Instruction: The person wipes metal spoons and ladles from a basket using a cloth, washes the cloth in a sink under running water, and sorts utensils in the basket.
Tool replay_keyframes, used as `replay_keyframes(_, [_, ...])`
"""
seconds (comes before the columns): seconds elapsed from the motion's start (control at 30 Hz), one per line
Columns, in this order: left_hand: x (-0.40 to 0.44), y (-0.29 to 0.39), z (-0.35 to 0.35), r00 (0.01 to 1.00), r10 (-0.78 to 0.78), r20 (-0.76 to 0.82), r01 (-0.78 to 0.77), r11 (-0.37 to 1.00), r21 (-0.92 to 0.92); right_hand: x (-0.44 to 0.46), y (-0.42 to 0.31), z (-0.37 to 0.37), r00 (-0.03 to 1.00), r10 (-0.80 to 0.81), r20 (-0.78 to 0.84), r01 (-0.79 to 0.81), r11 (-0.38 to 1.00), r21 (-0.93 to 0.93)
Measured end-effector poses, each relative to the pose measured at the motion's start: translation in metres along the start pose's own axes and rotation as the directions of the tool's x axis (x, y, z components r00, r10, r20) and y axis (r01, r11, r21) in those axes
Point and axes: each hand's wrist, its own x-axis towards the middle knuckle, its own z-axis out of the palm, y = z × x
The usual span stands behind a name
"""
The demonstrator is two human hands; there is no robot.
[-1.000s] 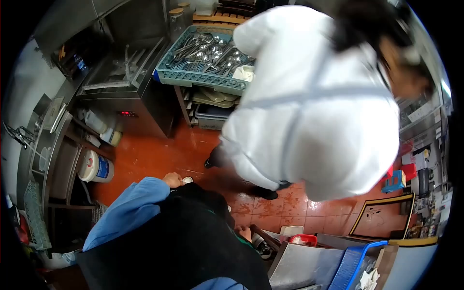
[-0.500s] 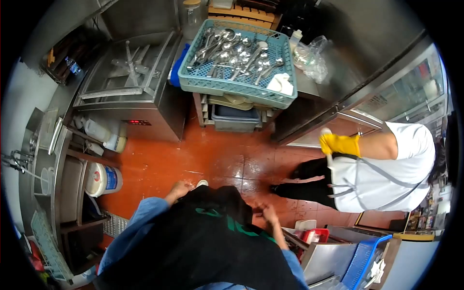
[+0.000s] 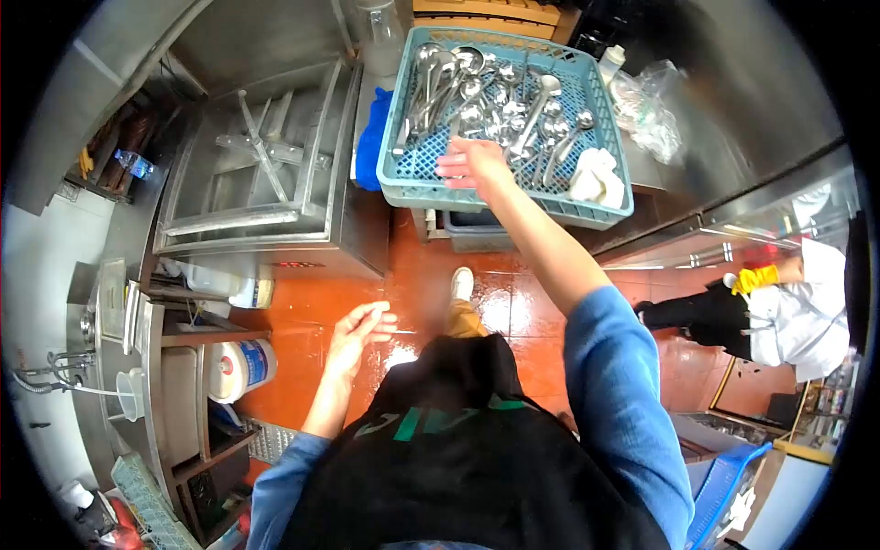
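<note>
A teal plastic crate (image 3: 399, 188) stands ahead of me with many metal ladles and spoons (image 3: 513, 115) heaped inside. My right hand (image 3: 472, 167) is over the crate's near part, fingers stretched out to the left, with nothing visible in them. It is close to the spoon handles; whether it touches one I cannot tell. A crumpled white cloth (image 3: 598, 179) lies in the crate's near right corner. My left hand (image 3: 356, 337) hangs low above the red floor, fingers loosely spread and holding nothing.
To the left is a steel unit (image 3: 266, 234) with a framed top. A white bucket (image 3: 243, 368) sits on a lower shelf. A blue cloth (image 3: 374, 137) and a plastic bag (image 3: 651, 115) flank the crate. A co-worker in yellow gloves (image 3: 756, 279) stands at right on the wet floor (image 3: 513, 307).
My right hand has risen from beside my body to over the crate. My left hand has lifted forward and opened. The crate appears closer; the co-worker is farther right.
</note>
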Motion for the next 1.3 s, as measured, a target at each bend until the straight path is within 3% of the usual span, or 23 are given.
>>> replay_keyframes(0.03, [0.007, 0.02, 0.007, 1.0, 0.001, -0.012, -0.001, 1.0, 0.007, 0.038, 0.007, 0.003, 0.994, 0.1, 0.034, -0.102, 0.991, 0.081])
replay_keyframes(0.1, [0.024, 0.055, 0.021, 0.992, 0.122, 0.042, -0.121, 0.993, -0.011, 0.089, 0.011, 0.024, 0.981, 0.191, -0.045, -0.183, 0.972, 0.15])
replay_keyframes(0.23, [0.064, 0.103, 0.034, 0.989, 0.146, -0.028, -0.147, 0.989, -0.035, 0.165, 0.025, 0.041, 0.953, 0.282, 0.113, -0.303, 0.861, 0.408])
replay_keyframes(0.33, [0.098, 0.126, 0.045, 0.991, 0.126, -0.052, -0.127, 0.992, -0.018, 0.151, 0.006, 0.053, 0.973, 0.227, 0.036, -0.219, 0.871, 0.44])
replay_keyframes(0.43, [0.126, 0.145, 0.064, 0.991, 0.101, -0.09, -0.101, 0.995, 0.001, 0.098, -0.023, 0.041, 0.949, 0.198, 0.247, -0.293, 0.844, 0.449])
replay_keyframes(0.5, [0.147, 0.16, 0.08, 0.995, 0.093, 0.044, -0.074, 0.948, -0.311, 0.053, -0.035, 0.03, 0.933, 0.175, 0.315, -0.338, 0.728, 0.597])
replay_keyframes(0.6, [0.189, 0.166, 0.082, 0.919, -0.027, 0.392, 0.216, 0.869, -0.446, 0.015, 0.009, 0.01, 0.909, 0.155, 0.386, -0.317, 0.86, 0.401])
replay_keyframes(0.63, [0.202, 0.169, 0.088, 0.867, -0.086, 0.491, 0.342, 0.819, -0.46, -0.003, -0.001, 0.008, 0.903, 0.159, 0.4, -0.262, 0.941, 0.216])
replay_keyframes(0.67, [0.207, 0.177, 0.109, 0.913, -0.183, 0.365, 0.34, 0.837, -0.429, -0.009, -0.002, 0.008, 0.891, 0.165, 0.424, -0.234, 0.965, 0.116])
replay_keyframes(0.7, [0.21, 0.182, 0.111, 0.889, -0.349, 0.296, 0.445, 0.808, -0.386, -0.008, 0.002, 0.002, 0.859, 0.172, 0.483, -0.196, 0.981, -0.001])
replay_keyframes(0.77, [0.23, 0.161, 0.096, 0.917, -0.198, 0.346, 0.327, 0.871, -0.366, -0.005, -0.008, -0.013, 0.75, 0.216, 0.625, -0.052, 0.962, -0.269])
replay_keyframes(0.8, [0.227, 0.163, 0.085, 0.942, -0.127, 0.31, 0.254, 0.874, -0.413, -0.002, -0.006, -0.025, 0.809, 0.147, 0.568, 0.152, 0.882, -0.446])
replay_keyframes(0.83, [0.217, 0.178, 0.083, 0.96, -0.055, 0.276, 0.181, 0.87, -0.458, 0.004, -0.023, -0.033, 0.882, -0.037, 0.47, 0.344, 0.733, -0.587])
replay_keyframes(0.87, [0.206, 0.198, 0.085, 0.985, -0.043, 0.166, 0.11, 0.901, -0.42, 0.024, -0.016, -0.038, 0.879, -0.303, 0.367, 0.476, 0.548, -0.688])
replay_keyframes(0.9, [0.205, 0.203, 0.076, 0.989, 0.003, 0.15, 0.048, 0.941, -0.334, 0.042, -0.012, -0.042, 0.957, -0.225, 0.182, 0.287, 0.68, -0.675])
replay_keyframes(0.93, [0.207, 0.201, 0.067, 0.994, -0.028, 0.103, 0.056, 0.958, -0.282, 0.053, -0.029, -0.029, 0.934, -0.342, 0.104, 0.322, 0.68, -0.659])
replay_keyframes(1.0, [0.213, 0.195, 0.054, 0.999, -0.043, 0.023, 0.046, 0.982, -0.185, 0.089, -0.023, 0.003, 0.914, -0.405, -0.021, 0.261, 0.625, -0.736])
replay_keyframes(1.1, [0.213, 0.196, 0.057, 1.0, 0.002, -0.022, -0.003, 0.999, -0.044, 0.122, -0.007, 0.043, 0.909, -0.409, -0.075, 0.115, 0.42, -0.9])
replay_keyframes(1.13, [0.215, 0.193, 0.058, 0.997, 0.03, -0.065, -0.03, 1.0, -0.003, 0.126, -0.002, 0.048, 0.866, -0.494, -0.082, 0.136, 0.391, -0.91])
replay_keyframes(1.17, [0.217, 0.194, 0.061, 0.995, 0.069, -0.071, -0.067, 0.997, 0.028, 0.129, 0.003, 0.047, 0.864, -0.496, -0.084, 0.135, 0.39, -0.911])
replay_keyframes(1.23, [0.221, 0.19, 0.059, 0.984, 0.147, -0.096, -0.145, 0.989, 0.029, 0.128, 0.008, 0.043, 0.934, -0.274, -0.228, 0.047, 0.73, -0.682])
replay_keyframes(1.3, [0.224, 0.192, 0.056, 0.979, 0.171, -0.112, -0.163, 0.984, 0.07, 0.104, 0.001, 0.035, 0.888, -0.369, -0.274, 0.173, 0.821, -0.544])
